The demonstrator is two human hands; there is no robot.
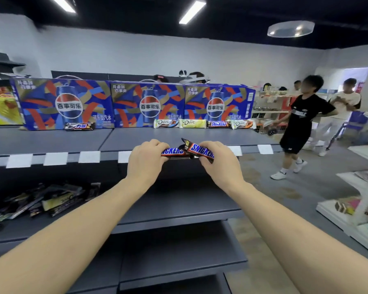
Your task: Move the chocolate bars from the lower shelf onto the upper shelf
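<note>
My left hand [146, 161] grips one Snickers bar [172, 151] and my right hand [220, 162] grips a second Snickers bar [200, 149]. Both bars meet end to end just above the front edge of the upper shelf [77, 141]. At the back of that shelf lie a dark bar [80, 126] on the left and a row of Dove and Snickers bars [202, 123] on the right. A heap of chocolate bars [40, 203] lies on the lower shelf [179, 206] at the left.
Three blue Pepsi cartons [106, 105] stand along the back of the upper shelf. White price tags [55, 159] line its front rail. People [302, 124] stand in the aisle to the right. A white display [353, 213] with goods is at the far right.
</note>
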